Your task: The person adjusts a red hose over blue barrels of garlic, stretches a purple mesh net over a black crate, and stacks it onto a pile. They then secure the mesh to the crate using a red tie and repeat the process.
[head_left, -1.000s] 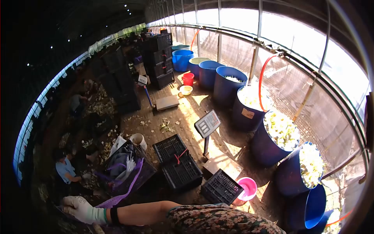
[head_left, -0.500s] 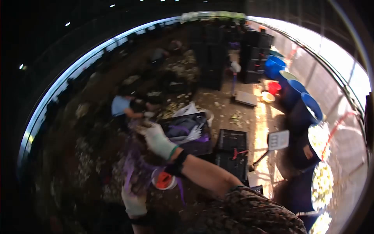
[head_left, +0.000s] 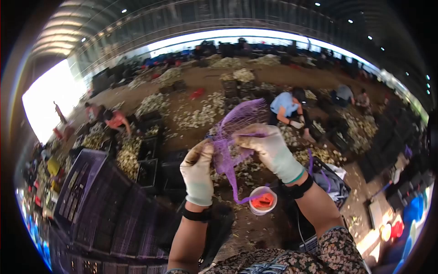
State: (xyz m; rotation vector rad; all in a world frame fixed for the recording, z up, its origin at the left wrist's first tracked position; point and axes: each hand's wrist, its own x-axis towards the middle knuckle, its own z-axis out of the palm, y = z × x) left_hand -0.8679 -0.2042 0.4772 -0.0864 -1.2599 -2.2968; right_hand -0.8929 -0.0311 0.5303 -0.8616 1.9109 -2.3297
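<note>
A purple mesh bag (head_left: 242, 114) is held up in front of me, its netting partly spread and a narrow tail hanging below. My right hand (head_left: 273, 153), in a white glove with dirty fingertips, pinches its right side. My left hand (head_left: 198, 176), gloved the same way, is closed at the bag's left edge with thumb and fingertips together. Below the bag stands a white bucket (head_left: 256, 211) with something orange-red inside. The bag's tail hangs down by the bucket's rim.
Stacked dark crates (head_left: 109, 205) stand at lower left. Heaps of pale produce (head_left: 200, 112) cover the floor. A person in a light blue shirt (head_left: 284, 102) crouches ahead, and a person in a red top (head_left: 116, 119) works at left. A dark container (head_left: 335, 182) with purple netting sits at right.
My view has swung left, away from the blue barrels. My hands have come up with the mesh bag, which now hangs spread between them.
</note>
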